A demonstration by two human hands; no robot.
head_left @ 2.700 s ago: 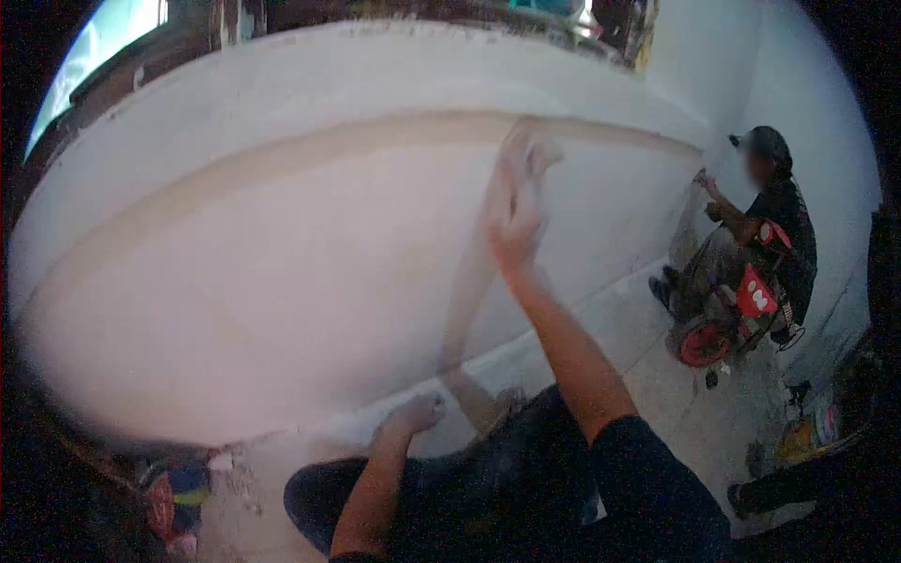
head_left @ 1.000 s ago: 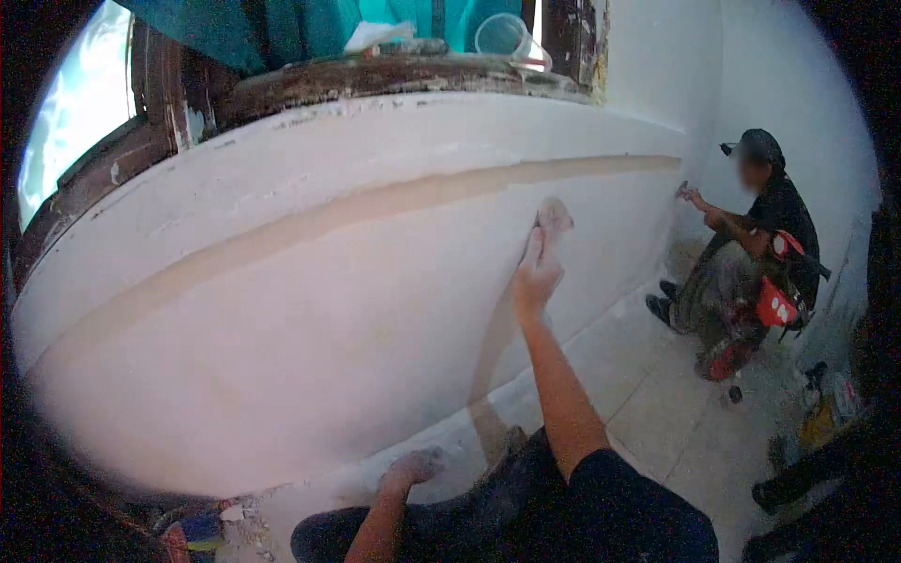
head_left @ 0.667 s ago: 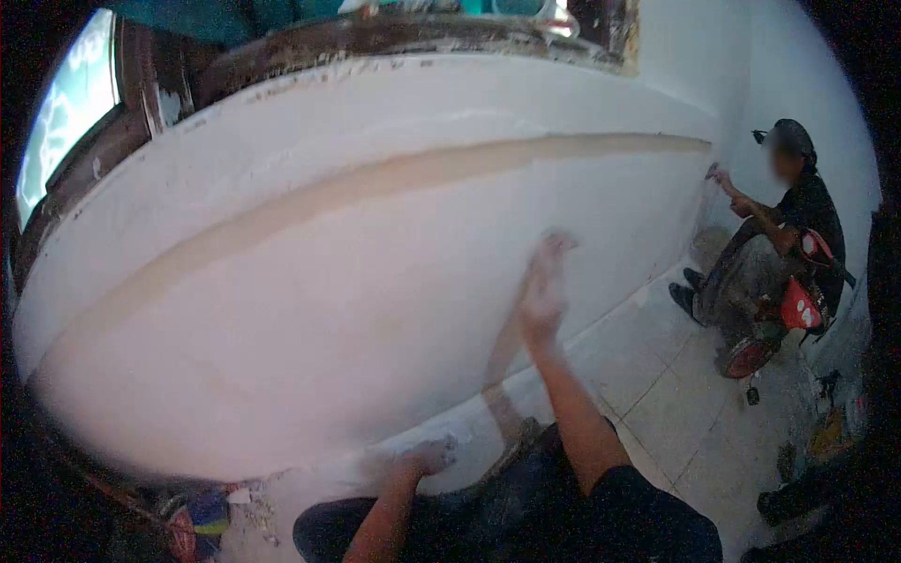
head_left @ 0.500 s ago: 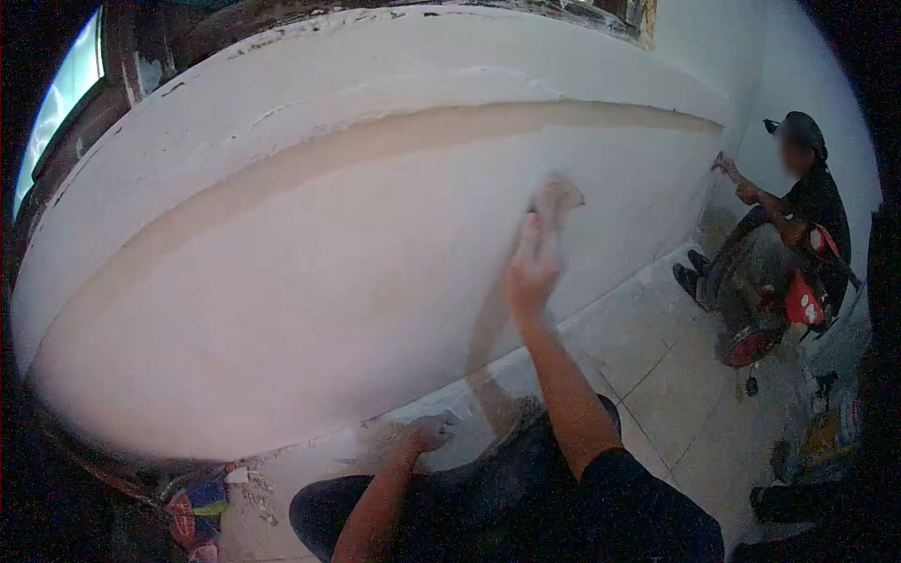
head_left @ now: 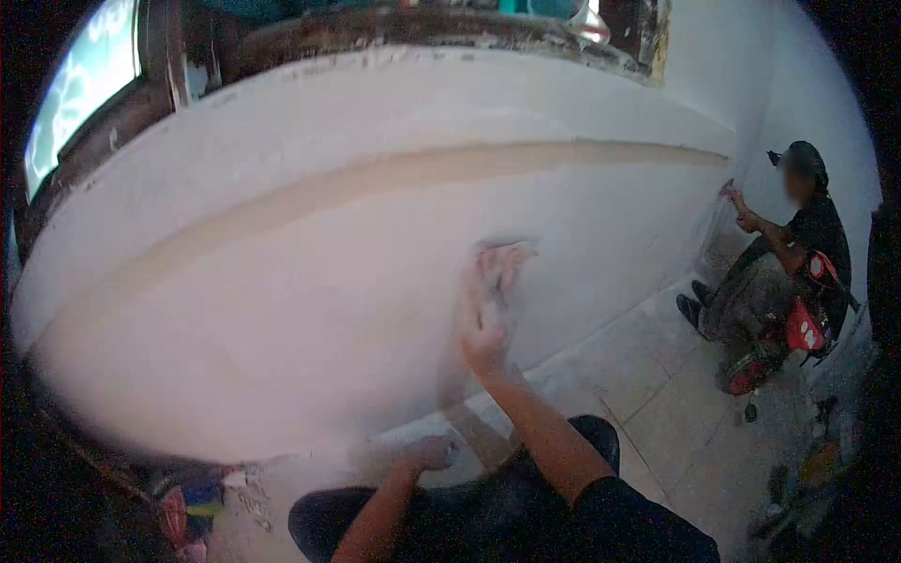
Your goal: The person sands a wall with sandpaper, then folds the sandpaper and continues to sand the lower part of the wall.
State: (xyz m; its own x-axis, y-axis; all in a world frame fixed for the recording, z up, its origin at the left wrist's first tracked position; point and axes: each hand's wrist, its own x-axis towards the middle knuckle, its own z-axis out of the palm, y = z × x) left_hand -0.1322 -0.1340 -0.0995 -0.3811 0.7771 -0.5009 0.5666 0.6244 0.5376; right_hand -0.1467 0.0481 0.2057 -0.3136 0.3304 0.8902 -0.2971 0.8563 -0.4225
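Observation:
My right hand (head_left: 483, 333) is closed on a thin, blurred sheet (head_left: 504, 267), which lies against the pale wall (head_left: 310, 291) below its beige band. Lower down, my left hand (head_left: 430, 454) hangs beside my knees near the foot of the wall, its fingers drawn together. A small greyish spot shows at its fingertips; what it may be is too blurred to tell.
A person (head_left: 798, 244) in dark clothes and a cap crouches at the right, one hand at the wall corner. Tiled floor (head_left: 648, 403) runs along the wall. Colourful items (head_left: 192, 511) lie at the lower left. A window frame (head_left: 422, 33) tops the wall.
My right hand has moved left and down across the wall with the sheet. My left hand is slightly lower. The view has tilted up, showing more of the window frame.

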